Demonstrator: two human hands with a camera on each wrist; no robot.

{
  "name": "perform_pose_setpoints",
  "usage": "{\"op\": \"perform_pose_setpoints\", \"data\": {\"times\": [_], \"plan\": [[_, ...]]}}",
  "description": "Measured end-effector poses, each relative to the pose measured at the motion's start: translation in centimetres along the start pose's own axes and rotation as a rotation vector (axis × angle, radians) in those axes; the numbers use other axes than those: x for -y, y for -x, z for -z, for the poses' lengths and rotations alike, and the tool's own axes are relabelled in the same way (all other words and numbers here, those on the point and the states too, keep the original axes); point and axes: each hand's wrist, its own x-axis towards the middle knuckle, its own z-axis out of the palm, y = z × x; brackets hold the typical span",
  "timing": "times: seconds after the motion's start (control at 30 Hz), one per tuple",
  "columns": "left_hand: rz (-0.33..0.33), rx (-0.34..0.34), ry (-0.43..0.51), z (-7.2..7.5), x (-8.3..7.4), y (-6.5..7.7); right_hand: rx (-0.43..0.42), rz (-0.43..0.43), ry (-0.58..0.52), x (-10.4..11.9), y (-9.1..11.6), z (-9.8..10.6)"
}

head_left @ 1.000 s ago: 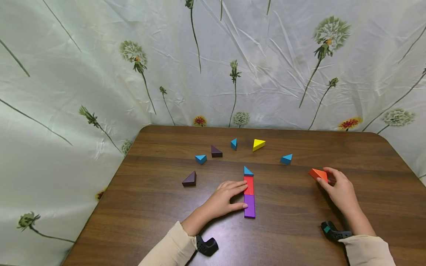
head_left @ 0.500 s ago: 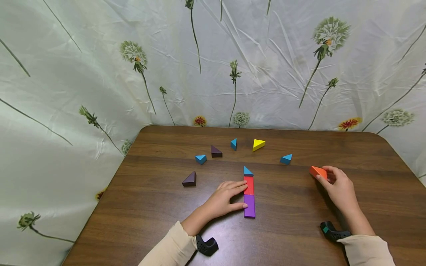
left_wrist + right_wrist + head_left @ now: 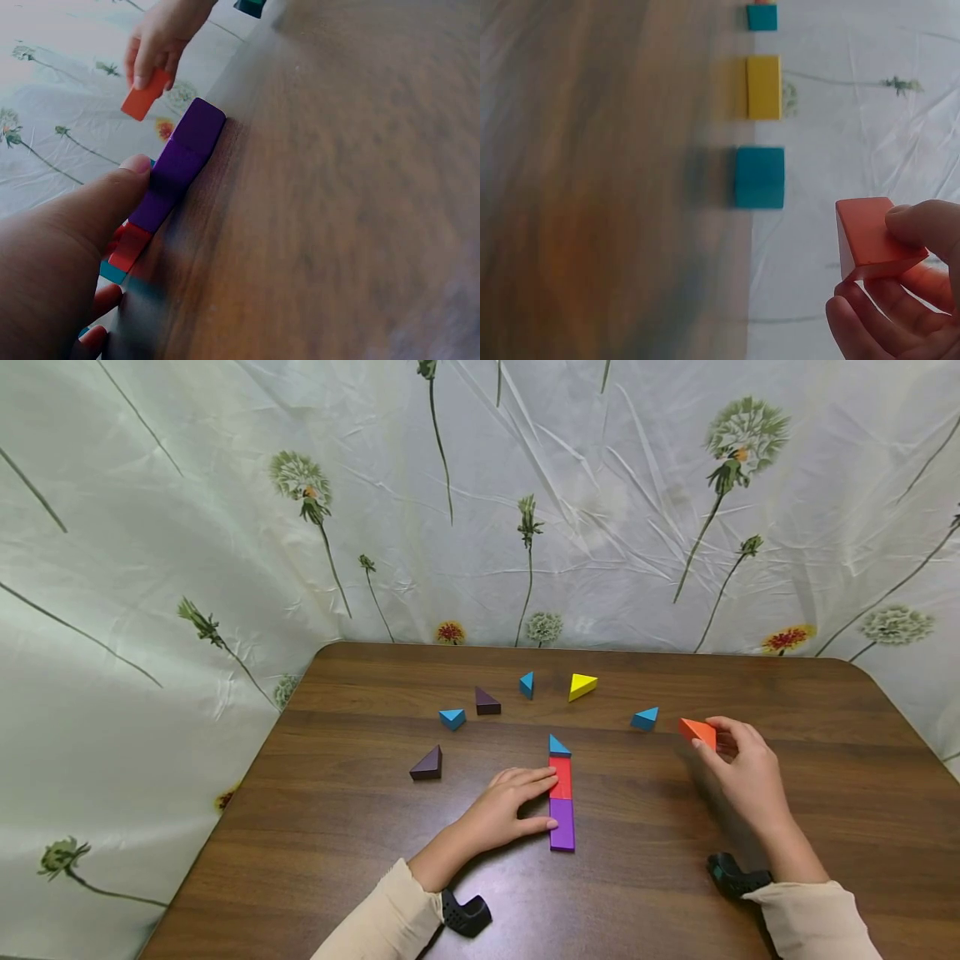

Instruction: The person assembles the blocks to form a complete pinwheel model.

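In the head view my left hand (image 3: 498, 814) lies beside a column of blocks, its fingers outstretched. Its fingertips rest on the red block (image 3: 562, 781) and its thumb touches the purple block (image 3: 562, 827). A small blue triangular block (image 3: 558, 747) tops the column, against the red one. Over the right side of the table my right hand (image 3: 746, 768) pinches an orange triangular block (image 3: 699, 732) between thumb and fingers. The right wrist view shows the thumb on one face of this orange block (image 3: 874, 232), raised off the table.
Beyond the column stand loose triangular blocks: a yellow one (image 3: 582, 686), a blue one (image 3: 645, 719), another blue one (image 3: 452, 719) and a dark purple one (image 3: 427, 764), among others. A flowered cloth (image 3: 622, 527) hangs behind the wooden table (image 3: 300, 860).
My right hand has lifted the orange block and carried it left and toward the far side of the table. The left hand and the column have stayed put.
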Motion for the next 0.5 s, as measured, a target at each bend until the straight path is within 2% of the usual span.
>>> {"op": "perform_pose_setpoints", "data": {"times": [0.23,0.5], "plan": [[0.001,0.0,0.002,0.0,0.0,0.0,-0.012,0.077,-0.069,1.7,-0.6,-1.5],[-0.004,-0.005,-0.006,-0.1,0.0,0.0,0.023,0.124,-0.103,3.1,-1.1,-3.5]]}}
